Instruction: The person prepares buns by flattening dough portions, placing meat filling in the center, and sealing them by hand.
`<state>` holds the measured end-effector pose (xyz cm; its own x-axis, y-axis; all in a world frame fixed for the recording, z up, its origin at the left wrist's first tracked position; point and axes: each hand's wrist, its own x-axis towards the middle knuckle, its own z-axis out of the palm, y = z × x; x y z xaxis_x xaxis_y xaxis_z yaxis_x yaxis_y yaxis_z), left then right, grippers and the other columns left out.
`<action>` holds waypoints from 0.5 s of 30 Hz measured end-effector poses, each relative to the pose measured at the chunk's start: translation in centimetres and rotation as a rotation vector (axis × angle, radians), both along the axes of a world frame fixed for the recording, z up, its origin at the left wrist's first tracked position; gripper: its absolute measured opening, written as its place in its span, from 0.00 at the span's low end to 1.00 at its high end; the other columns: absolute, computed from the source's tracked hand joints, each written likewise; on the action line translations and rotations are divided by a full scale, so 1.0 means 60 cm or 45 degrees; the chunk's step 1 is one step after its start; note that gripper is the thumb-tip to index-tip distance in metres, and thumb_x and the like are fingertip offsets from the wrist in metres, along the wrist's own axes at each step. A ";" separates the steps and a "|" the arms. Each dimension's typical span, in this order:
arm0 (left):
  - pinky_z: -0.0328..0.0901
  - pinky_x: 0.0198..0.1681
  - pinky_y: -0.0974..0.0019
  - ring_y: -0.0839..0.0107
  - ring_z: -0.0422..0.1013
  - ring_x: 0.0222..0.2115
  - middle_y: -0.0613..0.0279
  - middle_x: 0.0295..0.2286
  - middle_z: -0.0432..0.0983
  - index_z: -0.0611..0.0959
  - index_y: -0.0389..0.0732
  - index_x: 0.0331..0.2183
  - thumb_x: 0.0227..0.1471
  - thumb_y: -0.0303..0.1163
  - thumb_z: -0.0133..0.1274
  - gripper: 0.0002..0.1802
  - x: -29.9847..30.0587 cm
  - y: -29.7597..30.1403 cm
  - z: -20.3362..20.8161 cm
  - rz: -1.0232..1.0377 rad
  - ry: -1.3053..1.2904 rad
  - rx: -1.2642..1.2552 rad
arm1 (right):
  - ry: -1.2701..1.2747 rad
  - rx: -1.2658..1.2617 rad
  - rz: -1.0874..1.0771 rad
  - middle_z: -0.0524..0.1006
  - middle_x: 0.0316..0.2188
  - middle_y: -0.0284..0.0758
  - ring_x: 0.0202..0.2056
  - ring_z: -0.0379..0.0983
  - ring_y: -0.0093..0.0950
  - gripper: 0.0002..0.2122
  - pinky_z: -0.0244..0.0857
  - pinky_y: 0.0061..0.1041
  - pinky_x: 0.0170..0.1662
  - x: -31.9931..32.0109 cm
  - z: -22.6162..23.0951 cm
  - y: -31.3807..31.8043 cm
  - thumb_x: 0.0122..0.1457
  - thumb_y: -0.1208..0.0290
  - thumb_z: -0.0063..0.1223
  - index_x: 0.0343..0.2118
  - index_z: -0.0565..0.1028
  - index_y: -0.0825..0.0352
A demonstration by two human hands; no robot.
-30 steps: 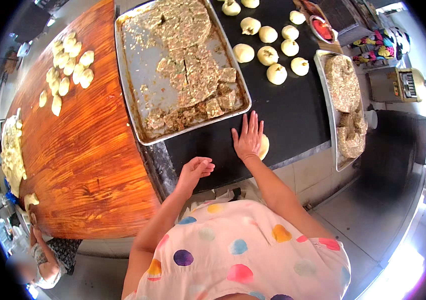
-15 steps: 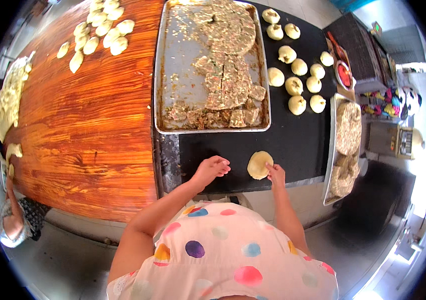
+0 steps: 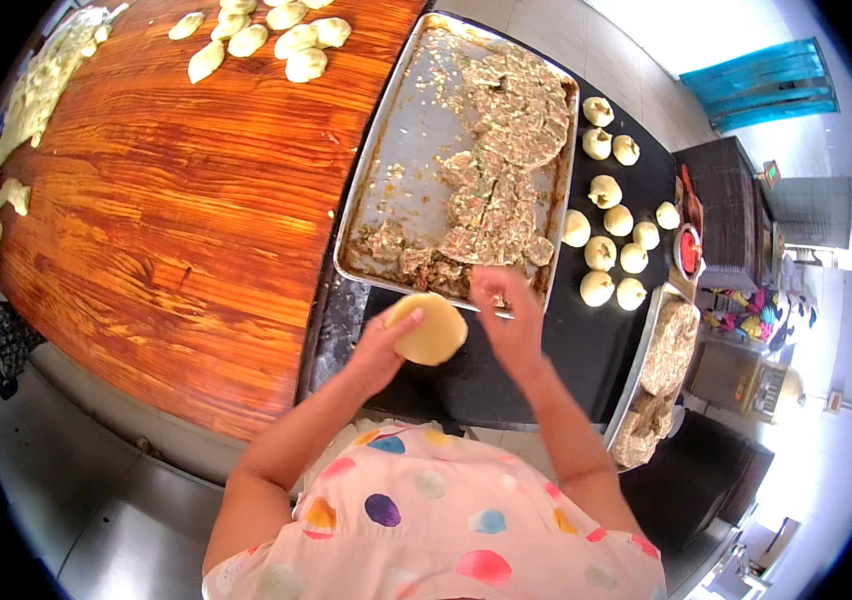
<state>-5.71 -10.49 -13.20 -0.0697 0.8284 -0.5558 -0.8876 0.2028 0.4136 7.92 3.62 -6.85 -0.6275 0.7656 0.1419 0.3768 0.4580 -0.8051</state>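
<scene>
A flat round dough wrapper [image 3: 434, 332] is held up in my left hand [image 3: 380, 345], its thumb lying on the upper face and the other fingers mostly hidden beneath. My right hand [image 3: 508, 305] is over the near rim of the metal tray [image 3: 401, 130], at the near end of the brownish, flecked filling [image 3: 491, 205]. Its fingers look curled in, though motion blurs them, and anything between them cannot be made out. Filling covers mainly the right part of that tray, with darker loose pieces along the near edge.
Several gathered dough buns [image 3: 601, 252] sit on the black surface right of the tray. A second tray [image 3: 614, 425] with filling and a bowl of red stuff [image 3: 688, 252] lie farther right. Dough pieces [image 3: 246, 40] rest on the wooden table [image 3: 196, 200]; another person's arm shows far left.
The dough wrapper has passed from my right hand on the black surface to my left hand, raised. My right hand has moved forward to the tray's filling. The view has turned.
</scene>
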 end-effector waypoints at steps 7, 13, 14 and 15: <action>0.67 0.48 0.65 0.71 0.74 0.43 0.61 0.41 0.77 0.77 0.37 0.47 0.54 0.39 0.59 0.22 -0.076 -0.052 0.009 0.101 0.103 -0.189 | -0.759 0.948 0.319 0.75 0.47 0.40 0.48 0.72 0.40 0.19 0.58 0.39 0.60 -0.185 -0.178 0.294 0.53 0.66 0.60 0.47 0.73 0.65; 0.67 0.48 0.65 0.71 0.74 0.42 0.60 0.40 0.77 0.78 0.36 0.46 0.53 0.40 0.60 0.22 -0.060 -0.114 -0.007 0.237 0.047 -0.273 | -1.499 0.827 0.635 0.76 0.45 0.40 0.46 0.74 0.39 0.16 0.58 0.40 0.59 -0.252 -0.188 0.304 0.50 0.71 0.57 0.44 0.76 0.65; 0.67 0.48 0.65 0.71 0.74 0.42 0.60 0.40 0.77 0.78 0.36 0.46 0.53 0.40 0.60 0.23 -0.058 -0.117 -0.006 0.264 0.025 -0.269 | -1.416 0.926 0.697 0.76 0.44 0.40 0.46 0.75 0.38 0.14 0.60 0.41 0.58 -0.251 -0.181 0.295 0.50 0.74 0.55 0.42 0.77 0.65; 0.67 0.48 0.65 0.71 0.74 0.42 0.60 0.40 0.77 0.78 0.35 0.46 0.53 0.40 0.60 0.23 -0.060 -0.119 -0.009 0.272 -0.006 -0.267 | -1.406 0.924 0.723 0.76 0.43 0.40 0.45 0.74 0.39 0.16 0.62 0.39 0.56 -0.253 -0.175 0.285 0.49 0.73 0.57 0.43 0.76 0.65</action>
